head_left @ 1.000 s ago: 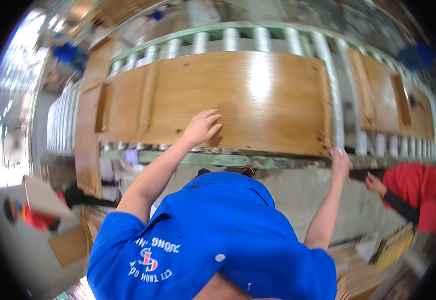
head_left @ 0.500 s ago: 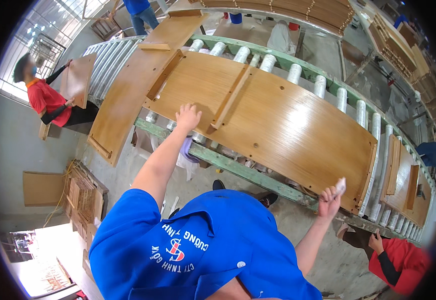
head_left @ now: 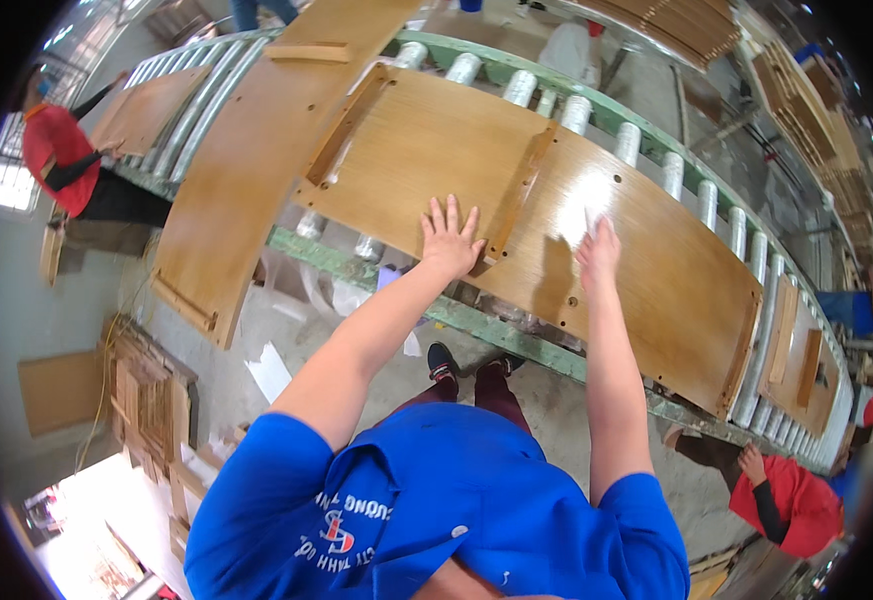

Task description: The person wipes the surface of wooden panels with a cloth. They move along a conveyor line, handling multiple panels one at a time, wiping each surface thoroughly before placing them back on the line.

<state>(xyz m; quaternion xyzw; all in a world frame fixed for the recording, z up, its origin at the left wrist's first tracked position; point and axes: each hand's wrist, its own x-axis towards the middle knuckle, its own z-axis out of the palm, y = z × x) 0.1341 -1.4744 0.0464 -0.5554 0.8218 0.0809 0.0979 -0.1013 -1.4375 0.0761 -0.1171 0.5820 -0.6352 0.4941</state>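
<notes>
A long, brown varnished wooden panel [head_left: 671, 280] with small holes and cross strips lies on the roller conveyor in front of me. My left hand [head_left: 450, 242] rests on it with fingers spread, just left of the middle wooden strip [head_left: 523, 195]. Raised over the panel, right of that strip, my right hand [head_left: 599, 260] is closed on a small whitish piece [head_left: 590, 219]. Glare on the varnish blurs the piece, and I cannot tell its kind or whether it touches the wood.
Another long panel [head_left: 256, 140] lies crosswise at the left. A smaller panel [head_left: 799, 350] sits farther right on the rollers. A green rail [head_left: 526, 345] runs along the near side. People in red stand at left [head_left: 61, 160] and lower right [head_left: 806, 510].
My right hand has moved from the panel's near right end up and left to its middle, still with the whitish piece. My left hand has slid right, closer to the middle strip.
</notes>
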